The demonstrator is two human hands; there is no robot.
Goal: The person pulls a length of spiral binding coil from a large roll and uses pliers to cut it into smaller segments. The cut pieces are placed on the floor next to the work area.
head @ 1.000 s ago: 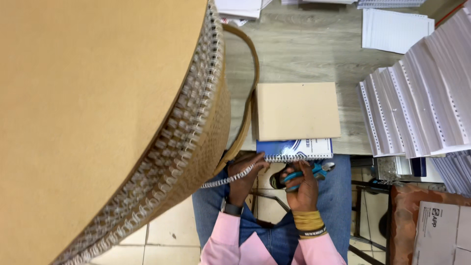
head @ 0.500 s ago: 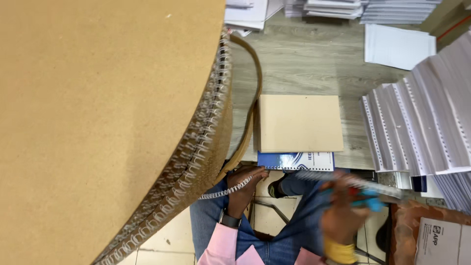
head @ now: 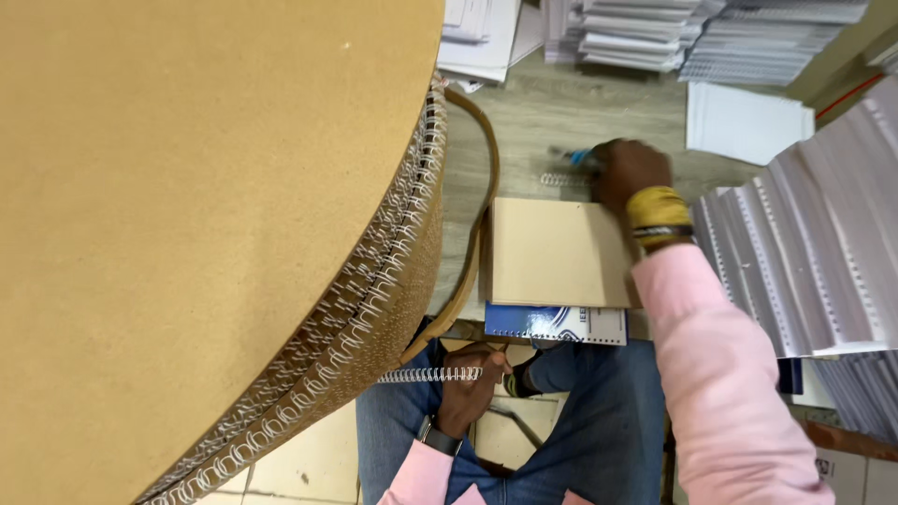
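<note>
Down by my lap, my left hand (head: 465, 388) pinches one end of a short wire binding coil (head: 428, 375), fingers closed around it; its long axis runs sideways, pointing at the big brown reel of binding wire (head: 374, 309) just beside it. Up ahead my right hand (head: 629, 173) reaches well away over the tan board (head: 552, 251) on the surface (head: 543, 122), curled shut on a blue-handled tool (head: 578, 157), blurred, beside a second small coil piece (head: 561, 179). So the left hand is the nearer one to the coil.
</note>
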